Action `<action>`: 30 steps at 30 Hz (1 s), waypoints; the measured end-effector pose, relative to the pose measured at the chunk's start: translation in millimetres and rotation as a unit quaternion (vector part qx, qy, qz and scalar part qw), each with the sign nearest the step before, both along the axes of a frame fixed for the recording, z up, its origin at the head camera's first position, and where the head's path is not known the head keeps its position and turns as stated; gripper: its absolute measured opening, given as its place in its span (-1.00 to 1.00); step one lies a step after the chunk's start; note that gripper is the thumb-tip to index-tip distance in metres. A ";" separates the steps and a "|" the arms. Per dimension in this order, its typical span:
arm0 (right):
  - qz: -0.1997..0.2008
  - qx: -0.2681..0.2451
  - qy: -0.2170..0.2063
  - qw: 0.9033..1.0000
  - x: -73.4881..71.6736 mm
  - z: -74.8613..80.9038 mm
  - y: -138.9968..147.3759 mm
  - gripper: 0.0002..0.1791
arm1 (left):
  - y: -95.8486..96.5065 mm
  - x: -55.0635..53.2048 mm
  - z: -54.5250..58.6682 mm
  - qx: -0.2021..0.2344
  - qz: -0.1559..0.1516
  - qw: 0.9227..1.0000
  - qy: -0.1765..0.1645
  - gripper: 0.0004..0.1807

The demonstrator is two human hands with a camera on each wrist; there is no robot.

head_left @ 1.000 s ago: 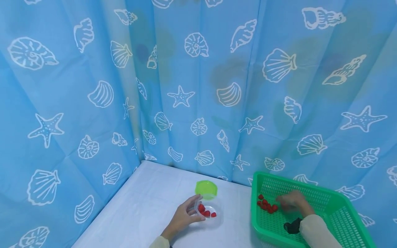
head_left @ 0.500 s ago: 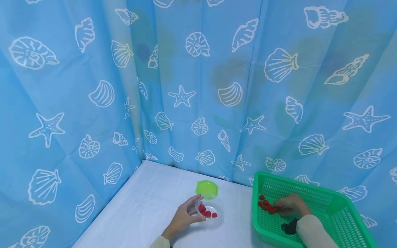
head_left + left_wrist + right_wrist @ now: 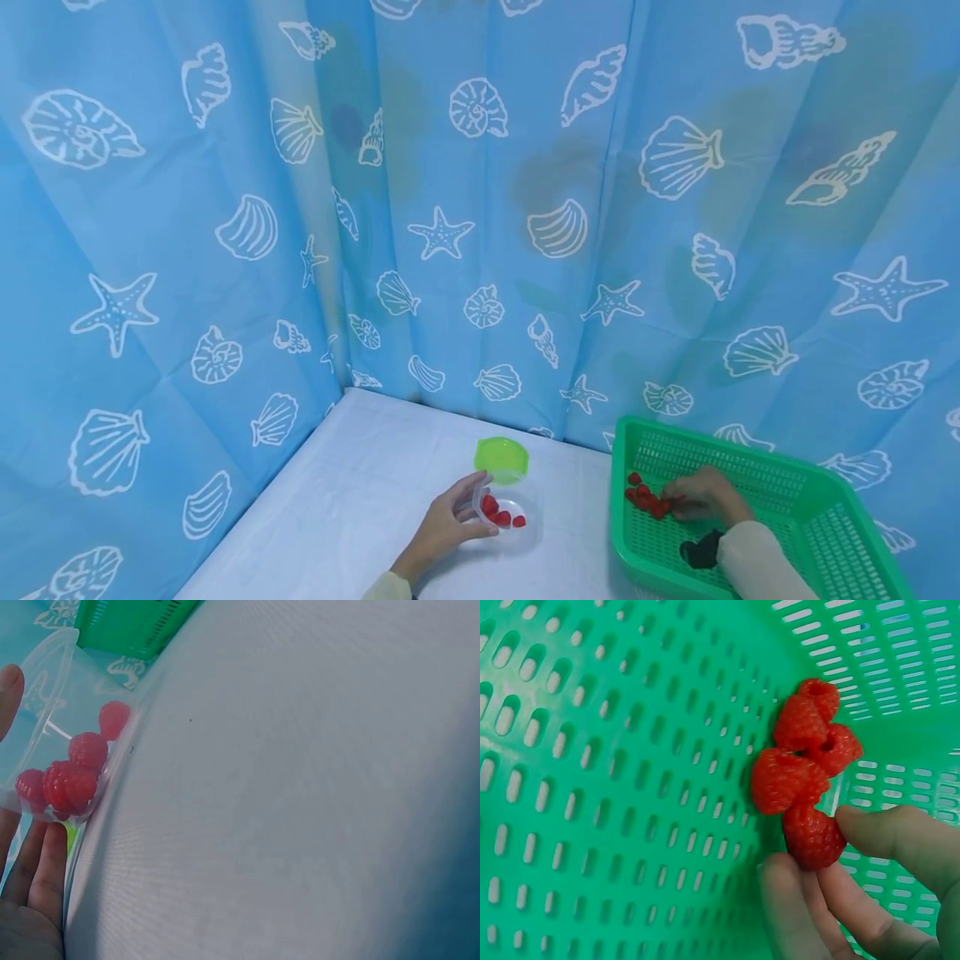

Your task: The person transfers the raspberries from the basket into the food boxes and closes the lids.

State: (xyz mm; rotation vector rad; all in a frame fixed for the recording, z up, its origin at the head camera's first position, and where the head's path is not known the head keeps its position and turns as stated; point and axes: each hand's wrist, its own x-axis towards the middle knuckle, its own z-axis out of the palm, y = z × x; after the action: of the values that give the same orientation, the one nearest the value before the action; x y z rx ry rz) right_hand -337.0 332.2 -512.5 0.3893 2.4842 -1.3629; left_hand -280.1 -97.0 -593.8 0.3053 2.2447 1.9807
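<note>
Right hand [image 3: 707,493] in the green basket [image 3: 660,575], pinching 1 raspberry [image 3: 813,841]
Left of the basket, the left hand [image 3: 441,527] grips a clear cup [image 3: 86,705].

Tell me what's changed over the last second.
The right hand has moved slightly left to the raspberry cluster in the green basket and now pinches one raspberry. The left hand still holds the clear tub with its raspberries; the lime-green lid is unmoved.

The head view's bottom edge cut off the basket [image 3: 772,479]; the dark thing [image 3: 701,551] by the right sleeve [image 3: 761,557] was unclear. In the left wrist view, edges cropped tub [image 3: 64,712] and left hand [image 3: 34,911], and only a green sliver of lid [image 3: 72,837] showed.
</note>
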 end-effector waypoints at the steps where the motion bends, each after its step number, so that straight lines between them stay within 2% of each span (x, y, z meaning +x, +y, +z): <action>1: -0.001 0.002 0.002 1.000 -0.7 0.1 0.1 -0.72 | -0.1 -0.1 -0.3 0.000 -0.001 1.000 0.001 -0.07; 10: -0.006 -0.032 0.013 0.999 -6.8 8.5 0.0 -0.70 | -0.1 -1.4 -0.1 0.006 -0.003 1.000 0.004 -0.07; 13: 0.004 -0.036 0.020 0.999 -6.2 11.4 0.2 -0.76 | 0.8 -1.7 0.1 0.003 0.002 1.000 0.000 -0.08; 17: 0.023 -0.045 0.037 0.998 -6.9 12.3 2.9 -0.68 | 1.7 -1.5 0.1 -0.001 0.006 1.000 -0.004 -0.08; 21: 0.030 -0.027 0.062 0.997 -5.7 13.4 5.8 -0.63 | 1.9 0.0 -0.5 -0.003 0.004 1.000 0.000 -0.08; 23: 0.040 -0.027 0.083 0.995 -4.5 14.5 6.1 -0.60 | 1.9 1.1 -0.6 -0.005 0.004 1.000 0.003 -0.10; 26: 0.049 0.010 0.130 0.990 -3.0 16.9 3.6 -0.56 | 1.6 1.6 -0.7 -0.005 0.002 1.000 0.005 -0.11; 28: 0.065 0.052 0.177 0.981 -3.6 19.3 1.2 -0.56 | 1.4 1.3 -0.7 -0.004 0.002 1.000 0.007 -0.11; 30: 0.063 0.101 0.220 0.968 -3.7 22.7 -2.9 -0.61 | 1.3 0.7 -1.0 -0.002 0.002 1.000 0.008 -0.10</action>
State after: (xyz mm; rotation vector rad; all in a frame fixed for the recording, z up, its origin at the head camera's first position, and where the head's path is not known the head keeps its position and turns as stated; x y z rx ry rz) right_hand -340.7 329.3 -489.9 -0.0410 2.9591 -1.2580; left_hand -279.4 -95.7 -594.9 0.3179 2.2616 1.9826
